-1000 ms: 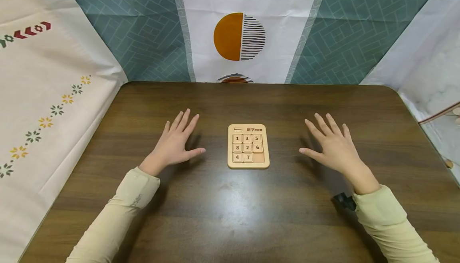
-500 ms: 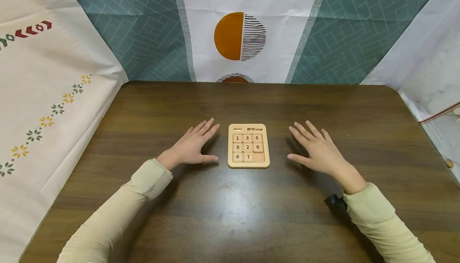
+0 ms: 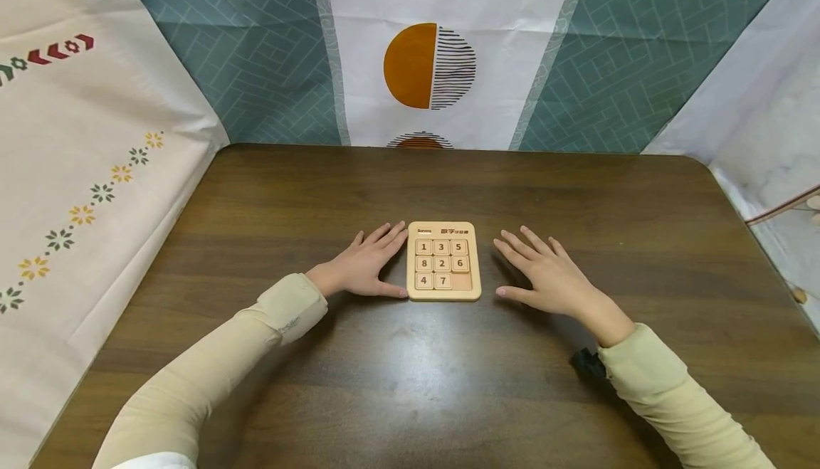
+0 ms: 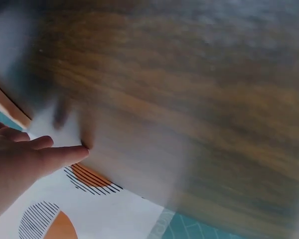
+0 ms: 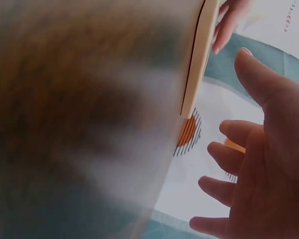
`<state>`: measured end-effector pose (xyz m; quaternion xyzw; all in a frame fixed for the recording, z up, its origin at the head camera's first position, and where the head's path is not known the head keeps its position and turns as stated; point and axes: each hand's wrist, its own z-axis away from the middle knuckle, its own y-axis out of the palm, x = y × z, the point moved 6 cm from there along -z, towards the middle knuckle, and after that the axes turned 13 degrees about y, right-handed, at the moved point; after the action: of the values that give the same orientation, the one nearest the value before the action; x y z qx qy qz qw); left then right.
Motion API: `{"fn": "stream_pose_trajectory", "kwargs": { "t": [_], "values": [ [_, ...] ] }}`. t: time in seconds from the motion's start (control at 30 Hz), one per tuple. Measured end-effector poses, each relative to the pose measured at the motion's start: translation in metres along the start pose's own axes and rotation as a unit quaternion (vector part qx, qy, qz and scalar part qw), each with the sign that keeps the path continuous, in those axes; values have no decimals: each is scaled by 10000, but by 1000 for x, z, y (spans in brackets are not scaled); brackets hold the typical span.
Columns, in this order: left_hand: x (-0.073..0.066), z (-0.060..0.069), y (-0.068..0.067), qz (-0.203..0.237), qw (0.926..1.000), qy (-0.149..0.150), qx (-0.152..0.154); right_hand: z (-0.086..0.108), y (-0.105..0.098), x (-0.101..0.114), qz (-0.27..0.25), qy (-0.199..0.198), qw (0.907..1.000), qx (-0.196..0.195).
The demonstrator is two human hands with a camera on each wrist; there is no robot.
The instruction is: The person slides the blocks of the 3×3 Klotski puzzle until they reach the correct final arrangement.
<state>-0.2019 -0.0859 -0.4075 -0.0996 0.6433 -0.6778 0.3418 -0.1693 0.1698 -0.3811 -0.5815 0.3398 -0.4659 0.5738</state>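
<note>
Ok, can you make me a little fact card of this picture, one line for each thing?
Toy: number sliding puzzle, lying flat
Top row: 1, 3, 5
Middle row: 8, 2, 6
Bottom row: 4, 7, then a gap at the right
Left hand: spread out at the puzzle's left edge; can't tell if it touches
Right hand: spread out, apart from the puzzle's right side
Table: dark brown wood grain
</note>
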Motion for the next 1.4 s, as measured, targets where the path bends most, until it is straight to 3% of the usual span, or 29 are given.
{"fn": "stream_pose_trajectory", "kwargs": {
  "t": [0.4,0.83,1.13,1.4],
  "values": [
    [-2,-8,4,-85,9989,-157,433,2,7,28,76,-665,9967,466],
    [-4,-9,3,-63,9983,-210,531,10,11,66,128,-1533,9850,787],
    [-5,-8,4,-7,9981,-234,574,8,15,81,260,-1644,9818,917],
    [-3,-10,4,-79,9976,-297,613,9,14,73,250,-1440,9836,1058]
  ]
}}
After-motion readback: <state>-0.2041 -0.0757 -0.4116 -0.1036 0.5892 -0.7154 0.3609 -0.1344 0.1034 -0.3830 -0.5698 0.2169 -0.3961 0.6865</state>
